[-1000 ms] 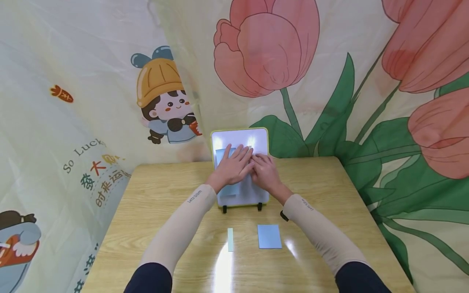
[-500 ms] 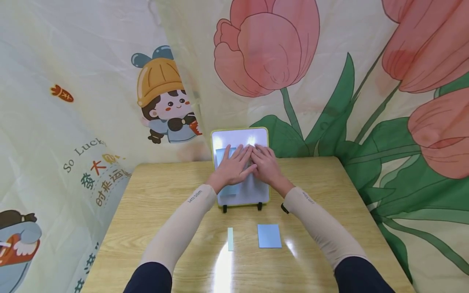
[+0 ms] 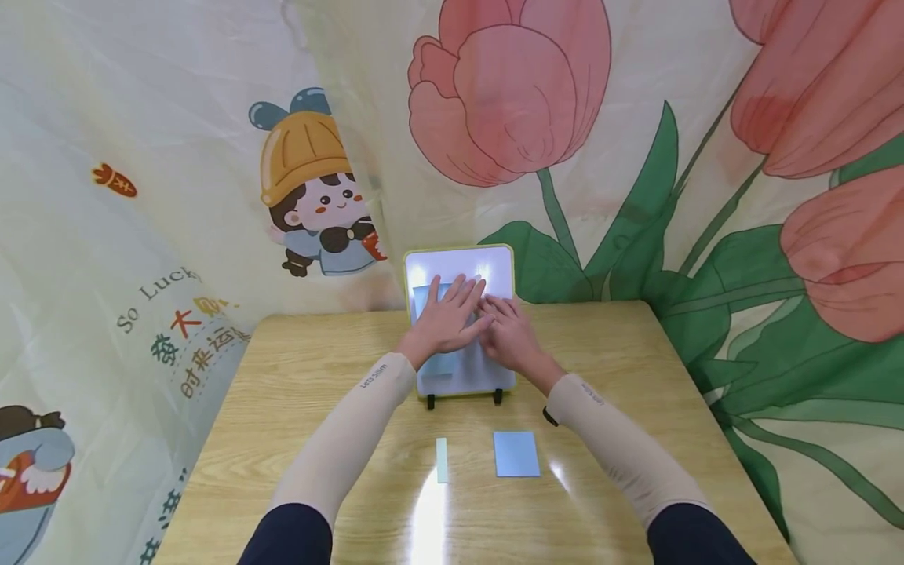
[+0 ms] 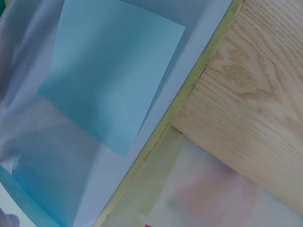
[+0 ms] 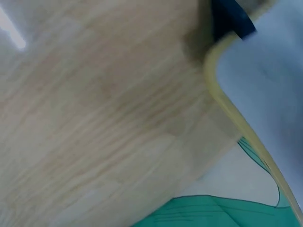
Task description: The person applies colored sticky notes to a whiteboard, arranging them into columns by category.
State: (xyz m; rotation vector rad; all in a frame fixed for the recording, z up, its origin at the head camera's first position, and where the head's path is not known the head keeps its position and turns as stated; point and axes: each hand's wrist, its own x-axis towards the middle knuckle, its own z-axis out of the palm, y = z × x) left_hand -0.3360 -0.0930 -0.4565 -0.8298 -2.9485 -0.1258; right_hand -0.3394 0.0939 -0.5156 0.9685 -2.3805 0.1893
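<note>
Your right hand [image 3: 510, 336] has changed most since half a second ago: its fingers, stretched out then beside the left fingertips, now sit a little lower on the whiteboard [image 3: 497, 263] and bend inward. Left hand [image 3: 445, 320] keeps practically the same pose. Head view has shifted very slightly; the things on the table [image 3: 297, 439] keep their arrangement.

Fingers, left: straight, slightly spread, laid over the board face and pointing up it, gripping nothing that you can see. Your left thumb reaches across to the right hand. Fingers, right: partly curled, knuckles toward the camera, close beside the left hand. Whatever lies beneath them is hidden, so you cannot tell whether they pinch anything. Neither wrist view settles it.

Board leans back on black feet [image 3: 431, 402] near the back of the table. Pale blue paper [image 3: 436, 367] shows on its left half, below your left palm; another blue piece [image 3: 421, 298] shows higher up, left of the left fingers. Left wrist view gives one blue sheet near the board's yellow edge [image 4: 156, 135].

Before the board, well apart from your hands, lie a pale narrow strip [image 3: 442, 461] and, to its right, a blue square [image 3: 516, 454].
</note>
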